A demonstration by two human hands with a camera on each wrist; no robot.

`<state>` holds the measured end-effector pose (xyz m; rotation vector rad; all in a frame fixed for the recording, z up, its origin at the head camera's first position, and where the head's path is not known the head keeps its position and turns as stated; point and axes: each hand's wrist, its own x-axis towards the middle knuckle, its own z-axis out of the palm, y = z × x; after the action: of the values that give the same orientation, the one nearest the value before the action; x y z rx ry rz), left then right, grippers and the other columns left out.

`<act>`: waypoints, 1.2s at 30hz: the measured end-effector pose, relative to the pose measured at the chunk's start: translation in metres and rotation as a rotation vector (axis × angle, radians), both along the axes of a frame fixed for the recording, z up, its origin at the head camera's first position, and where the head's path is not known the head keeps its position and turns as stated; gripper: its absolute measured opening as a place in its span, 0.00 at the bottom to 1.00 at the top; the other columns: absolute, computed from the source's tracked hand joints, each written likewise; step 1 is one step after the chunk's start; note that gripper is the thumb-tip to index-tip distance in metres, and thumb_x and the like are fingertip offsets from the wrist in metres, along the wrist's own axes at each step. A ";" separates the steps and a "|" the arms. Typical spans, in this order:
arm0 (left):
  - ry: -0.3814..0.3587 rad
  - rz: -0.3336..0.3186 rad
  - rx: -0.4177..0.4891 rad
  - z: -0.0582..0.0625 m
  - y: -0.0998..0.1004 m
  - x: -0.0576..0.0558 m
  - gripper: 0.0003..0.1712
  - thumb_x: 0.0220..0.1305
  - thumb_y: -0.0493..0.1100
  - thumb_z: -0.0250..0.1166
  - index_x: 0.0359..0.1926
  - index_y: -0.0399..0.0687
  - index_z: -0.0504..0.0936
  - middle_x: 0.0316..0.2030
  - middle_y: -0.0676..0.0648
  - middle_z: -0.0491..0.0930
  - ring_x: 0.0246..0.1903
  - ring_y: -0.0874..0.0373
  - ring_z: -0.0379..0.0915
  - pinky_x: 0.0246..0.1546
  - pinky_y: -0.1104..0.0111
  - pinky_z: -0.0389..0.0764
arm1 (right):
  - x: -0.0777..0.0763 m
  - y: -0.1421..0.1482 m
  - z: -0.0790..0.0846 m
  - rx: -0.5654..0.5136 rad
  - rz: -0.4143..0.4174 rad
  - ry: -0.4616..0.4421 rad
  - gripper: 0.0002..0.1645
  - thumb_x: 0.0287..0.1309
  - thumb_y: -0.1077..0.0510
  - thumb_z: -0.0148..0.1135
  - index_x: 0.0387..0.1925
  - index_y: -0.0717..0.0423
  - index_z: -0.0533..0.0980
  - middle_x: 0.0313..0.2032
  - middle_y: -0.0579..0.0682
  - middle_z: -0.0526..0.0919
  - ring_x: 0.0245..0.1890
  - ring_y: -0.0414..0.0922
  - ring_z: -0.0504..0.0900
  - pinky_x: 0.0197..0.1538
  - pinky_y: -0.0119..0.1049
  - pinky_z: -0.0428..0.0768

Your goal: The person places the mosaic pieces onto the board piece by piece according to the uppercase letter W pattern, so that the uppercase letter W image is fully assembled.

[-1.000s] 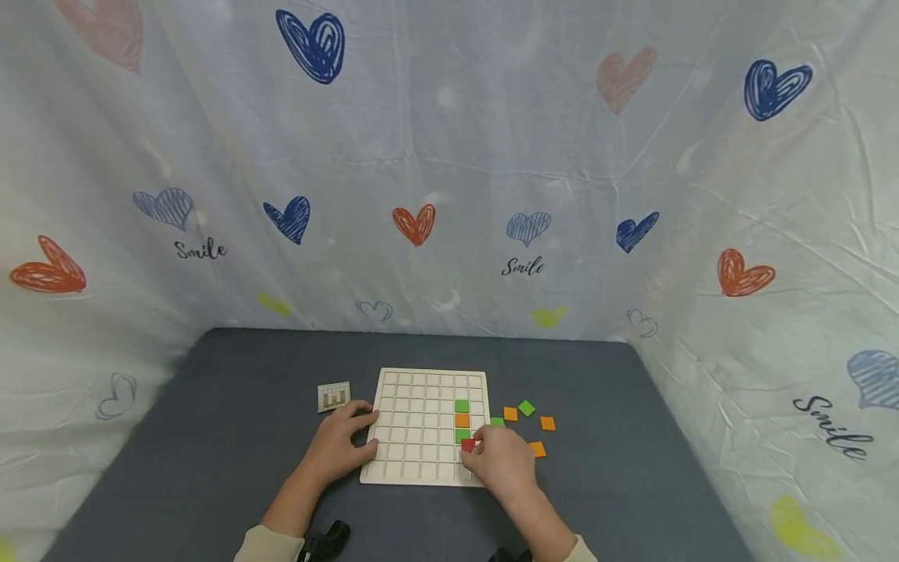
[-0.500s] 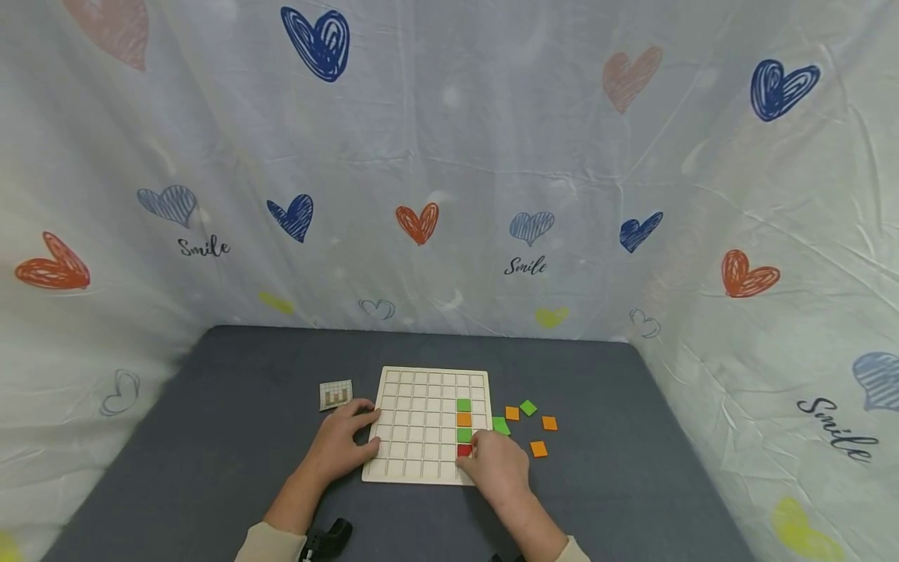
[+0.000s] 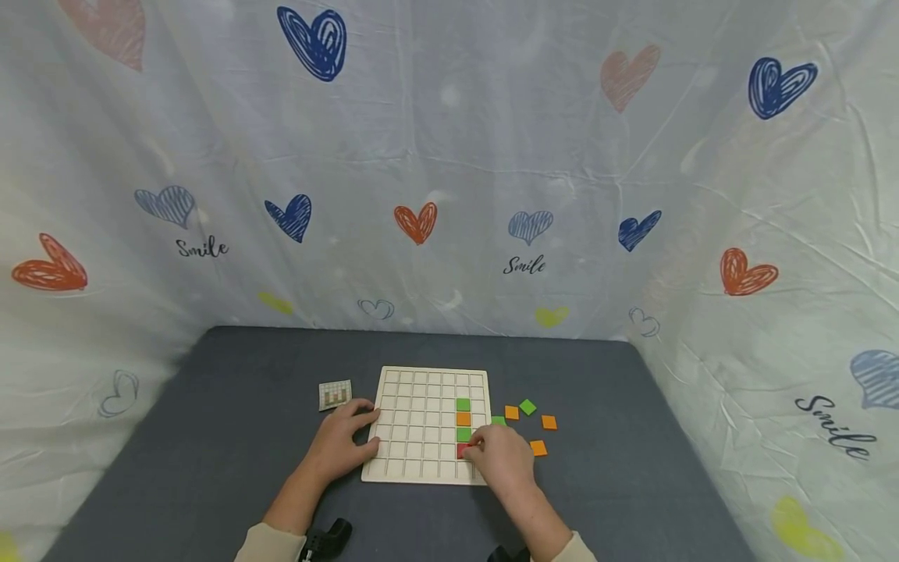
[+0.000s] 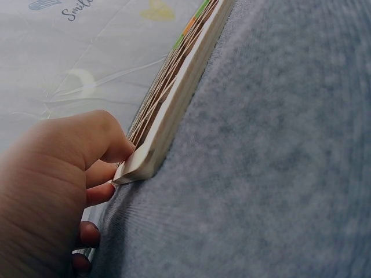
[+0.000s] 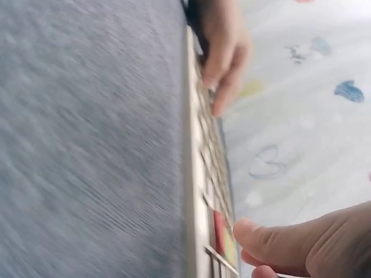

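Note:
A pale wooden grid board (image 3: 414, 425) lies on the dark table. At its left edge my left hand (image 3: 342, 439) holds the board; in the left wrist view the thumb (image 4: 110, 139) lies on the rim. Green, orange and green tiles sit in one column of its cells, with a red tile (image 3: 461, 450) nearest me below them. My right hand (image 3: 502, 460) is at that red tile's right side, covering part of it. In the right wrist view the thumb (image 5: 264, 240) appears just above the red tile (image 5: 219, 231), which lies in its cell; the other fingertips are mostly hidden.
Loose orange tiles (image 3: 548, 422) and a green tile (image 3: 527, 407) lie right of the board. Another green tile (image 3: 498, 421) touches its right edge, partly behind my hand. A small patterned card (image 3: 335, 395) lies beyond my left hand. A heart-printed curtain (image 3: 449, 156) surrounds the table.
The red tile has gone from my right fingers down into a cell below the lower green tile. My right hand has then shifted slightly right. The left hand stays in place.

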<state>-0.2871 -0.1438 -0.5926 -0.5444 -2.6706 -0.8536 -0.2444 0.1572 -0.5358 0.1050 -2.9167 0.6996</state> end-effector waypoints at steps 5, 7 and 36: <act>-0.025 0.003 -0.006 -0.001 -0.001 0.000 0.27 0.62 0.45 0.73 0.61 0.44 0.87 0.58 0.44 0.80 0.59 0.42 0.77 0.57 0.40 0.78 | -0.005 0.015 0.006 -0.008 -0.035 0.019 0.08 0.51 0.54 0.82 0.33 0.51 0.90 0.24 0.41 0.82 0.20 0.36 0.72 0.20 0.32 0.71; -0.024 0.001 -0.003 -0.001 -0.001 0.000 0.27 0.61 0.45 0.73 0.61 0.44 0.87 0.58 0.44 0.80 0.59 0.41 0.77 0.58 0.40 0.78 | -0.008 0.023 0.006 -0.008 -0.052 0.024 0.11 0.52 0.54 0.81 0.37 0.53 0.91 0.26 0.43 0.82 0.20 0.37 0.73 0.20 0.33 0.71; -0.025 0.004 0.017 0.001 0.000 0.001 0.27 0.60 0.44 0.73 0.60 0.42 0.87 0.58 0.44 0.80 0.59 0.41 0.77 0.59 0.39 0.76 | -0.042 0.085 -0.023 0.058 -0.097 -0.053 0.32 0.66 0.59 0.67 0.68 0.66 0.75 0.47 0.65 0.84 0.35 0.55 0.83 0.37 0.52 0.84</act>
<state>-0.2860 -0.1436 -0.5912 -0.5269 -2.6831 -0.8872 -0.2862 0.2424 -0.5592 -0.0492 -2.9695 0.6123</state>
